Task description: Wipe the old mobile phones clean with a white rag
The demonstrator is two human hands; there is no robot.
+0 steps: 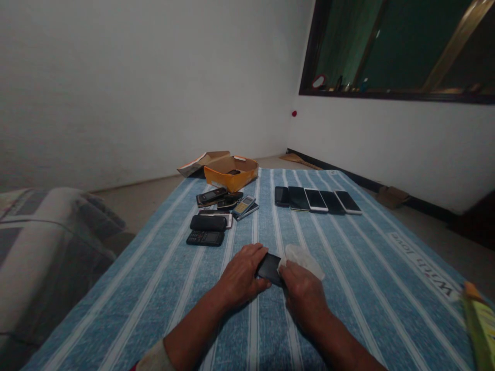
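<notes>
A dark phone (269,269) lies flat on the striped cloth in front of me, between my two hands. My left hand (244,272) grips its left end, thumb along the near edge and fingers over the far edge. At the phone's right end, my right hand (303,289) is closed on a crumpled white tissue (305,258), pressing it against the phone. Part of the tissue spreads out beyond the fingers on the right. The phone's ends are covered by the hands, and I cannot tell which face is up.
Ahead on the right, several smartphones (317,200) lie in a row. Several older phones (209,222) are gathered ahead on the left, before an open orange box (232,178). A blue striped cloth (154,288) covers the table. A yellow-green packet (479,324) sits at the right edge.
</notes>
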